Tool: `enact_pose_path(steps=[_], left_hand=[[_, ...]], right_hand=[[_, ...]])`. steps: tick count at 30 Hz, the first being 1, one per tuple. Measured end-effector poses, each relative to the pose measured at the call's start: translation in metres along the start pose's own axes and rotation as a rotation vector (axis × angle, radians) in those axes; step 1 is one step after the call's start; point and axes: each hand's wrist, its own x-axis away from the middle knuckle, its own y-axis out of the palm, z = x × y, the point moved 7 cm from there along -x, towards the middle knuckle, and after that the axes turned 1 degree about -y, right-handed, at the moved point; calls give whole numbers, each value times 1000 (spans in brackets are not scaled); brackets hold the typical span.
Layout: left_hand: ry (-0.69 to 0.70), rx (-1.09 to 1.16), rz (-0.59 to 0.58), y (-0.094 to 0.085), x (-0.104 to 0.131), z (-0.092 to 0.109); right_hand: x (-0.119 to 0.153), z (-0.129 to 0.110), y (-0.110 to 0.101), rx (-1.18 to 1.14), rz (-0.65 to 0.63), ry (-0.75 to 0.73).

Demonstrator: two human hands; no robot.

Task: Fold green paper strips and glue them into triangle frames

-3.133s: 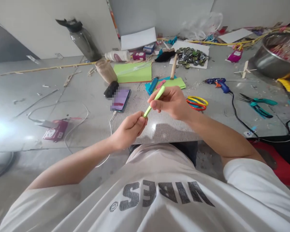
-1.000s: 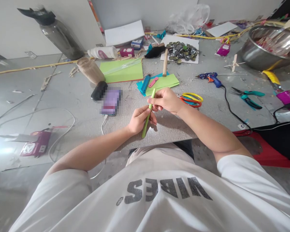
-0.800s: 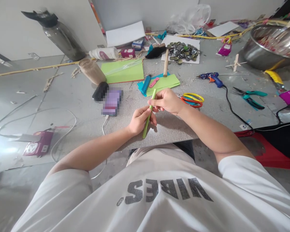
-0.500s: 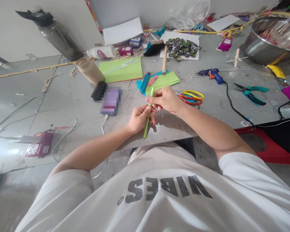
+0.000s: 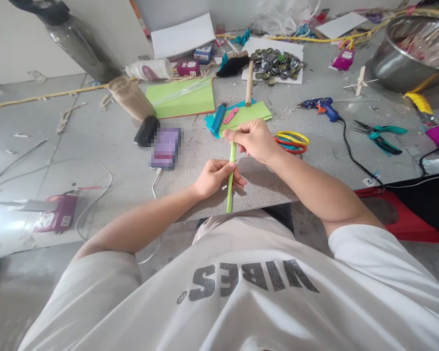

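A narrow light-green paper strip (image 5: pixel 229 196), which looks folded or rolled, runs lengthwise between my hands over the table's front edge. My left hand (image 5: pixel 216 176) pinches it near its middle, thumb on top. At the far end of the strip, the thumb and fingers of my right hand (image 5: pixel 251 140) are closed on it. Just beyond my right hand lie green paper sheets (image 5: pixel 260 111), a teal-blue cutter (image 5: pixel 218 118) and a small pink piece (image 5: pixel 231 115). Scissors (image 5: pixel 291 142) with yellow and red handles rest to the right of that hand.
Left are a phone (image 5: pixel 165 147) on a cable, a black case (image 5: pixel 147 131) and a brown-filled bottle (image 5: pixel 131 99). Bottle caps (image 5: pixel 274 66) and a wooden-handled hammer (image 5: pixel 249 87) lie behind. Rightward are a glue gun (image 5: pixel 322 108), pliers (image 5: pixel 380 135) and a metal bowl (image 5: pixel 406 68).
My right hand has slid up to the strip's far end. The strip has turned more upright in view, and my left hand has shifted slightly right along with it.
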Motion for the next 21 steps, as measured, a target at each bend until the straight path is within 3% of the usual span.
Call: enact_pose_path(steps=[7,12,21], left_hand=[[32,-37,137,-6,-2,0],[70,-76,165,-5,-1,4],[93,-189,171,0,2,3]], right_hand=[[-2,1,-8,-14,53,-42],[-8,5,-15,-39,74,-67],[-25,-3,-53,157,312,-127]])
